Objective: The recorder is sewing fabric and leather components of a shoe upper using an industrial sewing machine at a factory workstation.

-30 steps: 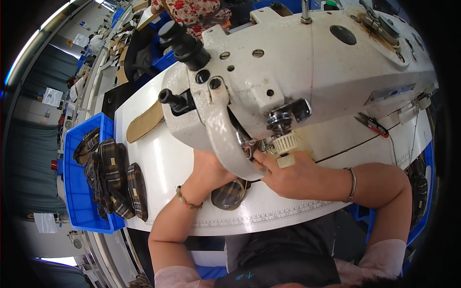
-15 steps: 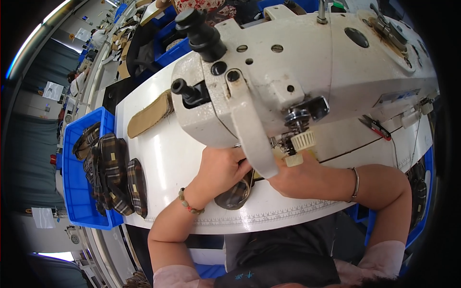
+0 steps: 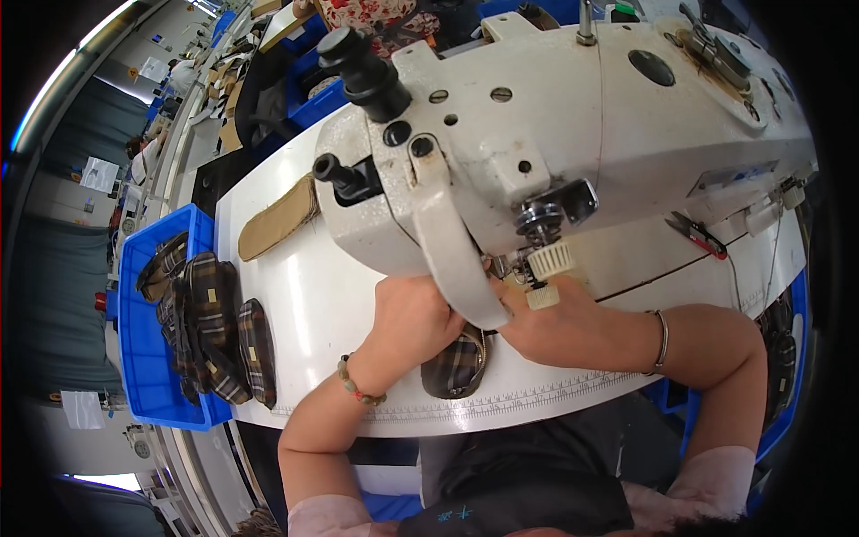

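A plaid slipper-like fabric piece (image 3: 454,367) in brown, grey and dark checks lies on the white sewing table (image 3: 313,358), its rounded end toward me. Its far part disappears under the head of a pale sewing machine (image 3: 555,116). My left hand (image 3: 407,322) is closed at the piece's left far edge, fingers curled. From the other side my right hand (image 3: 559,331) is closed around its far right edge, close to the needle area. The machine's curved lever guard (image 3: 452,242) covers some right fingertips, and the stitching point is largely hidden.
Tan sole-shaped pieces (image 3: 277,219) lie stacked left of the machine. A blue bin (image 3: 148,358) at the left holds several plaid pieces, with one plaid piece (image 3: 257,349) beside it. Red-handled snips (image 3: 698,234) rest at the right. Another blue bin (image 3: 792,358) stands right.
The plaid piece has turned and shifted slightly right, showing more of its checked top. Both hands have shifted slightly with it and stay closed at its far edge.
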Tool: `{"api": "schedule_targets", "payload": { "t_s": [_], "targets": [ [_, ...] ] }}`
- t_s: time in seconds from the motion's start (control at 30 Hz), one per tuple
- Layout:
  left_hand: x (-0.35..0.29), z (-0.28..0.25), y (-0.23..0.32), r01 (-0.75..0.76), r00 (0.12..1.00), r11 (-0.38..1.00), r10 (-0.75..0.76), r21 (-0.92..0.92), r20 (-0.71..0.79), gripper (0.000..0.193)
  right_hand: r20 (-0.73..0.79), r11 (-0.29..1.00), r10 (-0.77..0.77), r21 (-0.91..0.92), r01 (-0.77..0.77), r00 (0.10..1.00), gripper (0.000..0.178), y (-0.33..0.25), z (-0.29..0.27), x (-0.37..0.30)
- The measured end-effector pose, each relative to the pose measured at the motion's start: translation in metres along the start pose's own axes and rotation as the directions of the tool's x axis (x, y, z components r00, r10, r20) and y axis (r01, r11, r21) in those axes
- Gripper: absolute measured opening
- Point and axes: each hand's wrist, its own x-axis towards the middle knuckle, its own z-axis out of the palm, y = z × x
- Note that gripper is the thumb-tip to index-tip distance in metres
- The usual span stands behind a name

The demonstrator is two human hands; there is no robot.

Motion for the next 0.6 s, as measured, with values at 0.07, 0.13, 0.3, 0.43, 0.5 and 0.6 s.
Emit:
{"api": "schedule_targets", "payload": {
  "t_s": [0.07, 0.13, 0.3, 0.43, 0.5, 0.6],
  "targets": [
    [-0.001, 0.0, 0.0, -0.006, 1.0, 1.0, 0.006, -0.01, -0.019, 0.01, 0.018, 1.0, 0.011, 0.018, -0.011, 1.0, 0.026, 0.0, 0.002, -0.001],
    [-0.002, 0.0, 0.0, -0.005, 1.0, 1.0, 0.005, -0.002, -0.025, 0.013, 0.012, 1.0, 0.024, 0.005, -0.024, 1.0, 0.025, 0.001, 0.002, -0.002],
    [-0.007, -0.011, 0.0, -0.145, 0.986, 0.989, 0.146, 0.024, -0.083, 0.01, -0.018, 0.998, 0.064, 0.012, -0.064, 0.998, 0.022, 0.001, 0.008, -0.005],
    [-0.015, -0.005, -0.006, -0.529, 0.819, 0.84, 0.542, 0.117, -0.187, 0.02, -0.002, 0.997, 0.059, 0.045, -0.059, 0.998, 0.025, 0.001, 0.005, -0.002],
    [-0.018, -0.001, -0.021, -0.573, 0.789, 0.819, 0.562, 0.033, -0.247, 0.025, -0.039, 0.997, 0.056, 0.064, -0.053, 0.998, 0.026, 0.003, 0.006, -0.004],
    [-0.031, -0.004, -0.042, -0.168, 0.952, 0.857, 0.013, -0.487, -0.307, 0.008, -0.023, 1.0, 0.012, 0.021, -0.011, 1.0, 0.027, 0.003, 0.007, -0.006]
  ]
}}
